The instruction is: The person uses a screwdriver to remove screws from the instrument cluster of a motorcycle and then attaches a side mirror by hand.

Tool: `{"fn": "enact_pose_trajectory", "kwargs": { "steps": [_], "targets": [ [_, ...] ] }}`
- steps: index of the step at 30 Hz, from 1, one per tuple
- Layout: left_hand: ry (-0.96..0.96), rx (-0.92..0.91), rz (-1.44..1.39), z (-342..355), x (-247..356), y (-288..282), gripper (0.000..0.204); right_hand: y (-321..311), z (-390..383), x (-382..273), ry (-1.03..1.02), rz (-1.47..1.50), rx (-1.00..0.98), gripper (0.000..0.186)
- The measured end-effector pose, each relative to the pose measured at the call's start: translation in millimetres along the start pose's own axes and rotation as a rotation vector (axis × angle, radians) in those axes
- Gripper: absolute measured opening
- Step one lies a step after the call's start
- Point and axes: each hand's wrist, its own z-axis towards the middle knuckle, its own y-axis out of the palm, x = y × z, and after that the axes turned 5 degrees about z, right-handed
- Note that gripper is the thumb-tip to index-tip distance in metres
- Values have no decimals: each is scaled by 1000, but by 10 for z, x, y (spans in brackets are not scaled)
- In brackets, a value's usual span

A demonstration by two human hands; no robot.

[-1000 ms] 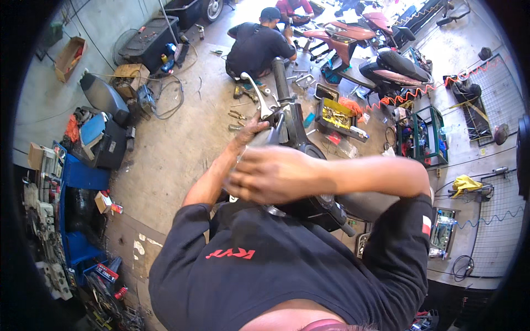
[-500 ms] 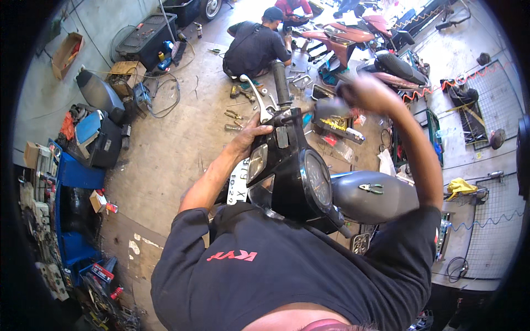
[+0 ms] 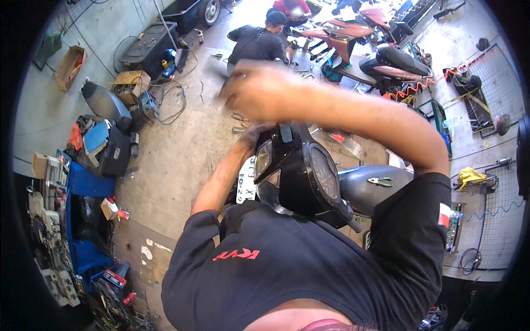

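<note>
A scooter's black handlebar cover (image 3: 295, 179) stands before my chest, with its round speedometer (image 3: 324, 171) on the right side. My left hand (image 3: 255, 133) is closed around the front edge of the cover near the brake lever mount; its fingers are mostly hidden. Across the handlebar passes my right hand (image 3: 256, 91), smeared by motion. A dark blurred shape shows at its fingertips, too unclear to name. My right arm hides the grip and lever. Green-handled pliers (image 3: 381, 181) lie on the grey scooter seat (image 3: 364, 193).
Ahead, a person in dark clothes (image 3: 256, 44) crouches beside a pink scooter (image 3: 345, 36), with another person in red behind. Left are a black storage box (image 3: 148, 47), a loose seat (image 3: 105, 102) and a blue shelf (image 3: 83, 182). A coiled red hose (image 3: 458, 71) hangs at right.
My right hand has swung left from the right of the handlebar to over its front, covering the grip and lever. My left hand stays at the cover. The view has shifted slightly.
</note>
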Motion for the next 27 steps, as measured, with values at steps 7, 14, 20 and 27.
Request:
{"fn": "enact_pose_trajectory", "kwargs": {
  "steps": [7,14,20,27],
  "targets": [
    [4,-24,42,-115,42,128,77,-616,-1307,276,691,-218,-1136,32],
    [82,19,195,-104,-141,-190,65,-198,-537,-945,32,154,-568,42],
    [67,-9,64,-136,104,317,78,-261,-125,18,218,-194,-351,37],
    [51,10,23,-195,64,232,73,-786,-1152,98,541,-166,-1099,41]
  ]
}}
